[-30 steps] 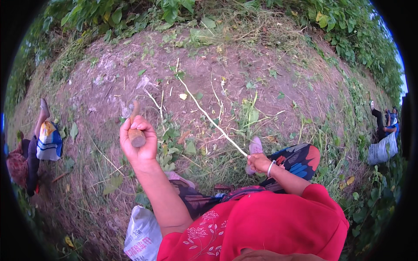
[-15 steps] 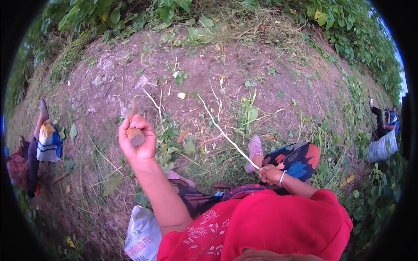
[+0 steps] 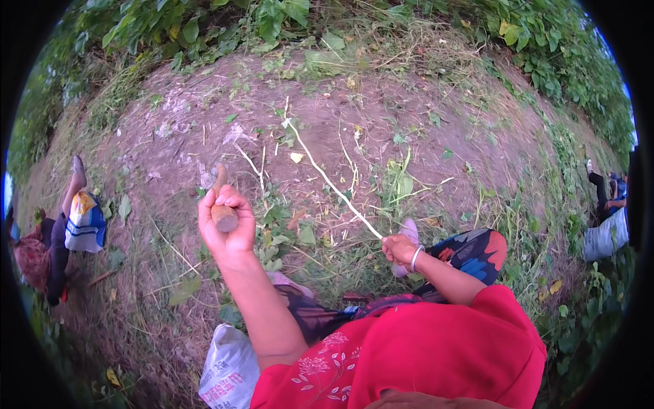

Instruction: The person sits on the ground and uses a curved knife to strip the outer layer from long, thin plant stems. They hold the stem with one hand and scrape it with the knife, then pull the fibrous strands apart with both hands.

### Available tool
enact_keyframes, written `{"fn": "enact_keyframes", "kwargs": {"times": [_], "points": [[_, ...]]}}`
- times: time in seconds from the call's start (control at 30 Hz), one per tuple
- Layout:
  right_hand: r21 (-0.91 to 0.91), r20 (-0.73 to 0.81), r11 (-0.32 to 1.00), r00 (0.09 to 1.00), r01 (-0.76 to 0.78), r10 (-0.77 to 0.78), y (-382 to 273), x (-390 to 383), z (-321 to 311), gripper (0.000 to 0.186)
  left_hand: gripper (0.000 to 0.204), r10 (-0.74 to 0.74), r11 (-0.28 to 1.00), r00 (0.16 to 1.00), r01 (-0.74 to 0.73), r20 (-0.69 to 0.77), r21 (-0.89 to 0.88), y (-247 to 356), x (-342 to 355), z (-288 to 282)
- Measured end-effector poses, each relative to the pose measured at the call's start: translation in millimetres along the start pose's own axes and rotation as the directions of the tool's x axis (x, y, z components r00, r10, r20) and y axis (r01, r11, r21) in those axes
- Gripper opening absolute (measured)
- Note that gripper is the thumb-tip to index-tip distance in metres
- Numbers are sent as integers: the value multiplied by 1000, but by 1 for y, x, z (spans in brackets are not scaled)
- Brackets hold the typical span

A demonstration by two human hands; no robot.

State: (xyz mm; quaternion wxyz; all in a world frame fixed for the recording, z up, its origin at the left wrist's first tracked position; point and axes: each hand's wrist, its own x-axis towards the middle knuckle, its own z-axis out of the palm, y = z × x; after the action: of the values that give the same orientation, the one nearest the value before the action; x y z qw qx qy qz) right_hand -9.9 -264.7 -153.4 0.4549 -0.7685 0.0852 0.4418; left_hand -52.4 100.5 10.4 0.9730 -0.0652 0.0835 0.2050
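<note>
My left hand (image 3: 229,213) is closed round a brown wooden tool handle (image 3: 225,217), held above the ground. Its round, blunt end faces me, and a curved end sticks out beyond my fingers; no blade can be made out. Lower right of it, my right hand (image 3: 400,249), with a pale bangle at the wrist, grips the near end of a long, thin, pale stick (image 3: 332,184). The stick runs forward and to the left over the soil. Its far tip reaches past the scattered pieces of stem.
Pale twigs (image 3: 253,165) and cut leaves lie on the bare soil (image 3: 204,88). A white sack (image 3: 228,368) stands by my left side. People sit at the far left (image 3: 54,245) and far right (image 3: 606,198). Leafy plants (image 3: 272,17) border the ground ahead.
My right hand has moved left and forward, carrying the pale stick with it, so its tip lies farther ahead. My left hand still holds the tool handle; the whole view has shifted slightly.
</note>
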Motion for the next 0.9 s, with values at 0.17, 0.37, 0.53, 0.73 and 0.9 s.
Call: {"fn": "enact_keyframes", "kwargs": {"times": [0.17, 0.37, 0.53, 0.73, 0.9], "points": [[6, -173, 906, 893, 423, -416, -31, 21, 9, 30, 61, -3, 1000, 1000, 3, 23, -10, 3, -4, 2], [-109, -395, 593, 512, 798, -762, -121, 11, 21, 27, 45, -21, 999, 1000, 21, 16, -27, 12, -7, -1], [-583, -245, 734, 787, 346, -566, -5, 89, 38, 34, 64, 29, 999, 1000, -29, -11, 16, 3, -9, 10], [-504, -230, 812, 861, 293, -453, 30, 101, 18, 40, 54, -30, 999, 999, 30, 14, -17, 12, -10, 1], [-72, -325, 826, 770, 559, -549, -72, 67, -8, 31, 54, -39, 999, 999, 40, 9, -12, 9, -11, 4]]}}
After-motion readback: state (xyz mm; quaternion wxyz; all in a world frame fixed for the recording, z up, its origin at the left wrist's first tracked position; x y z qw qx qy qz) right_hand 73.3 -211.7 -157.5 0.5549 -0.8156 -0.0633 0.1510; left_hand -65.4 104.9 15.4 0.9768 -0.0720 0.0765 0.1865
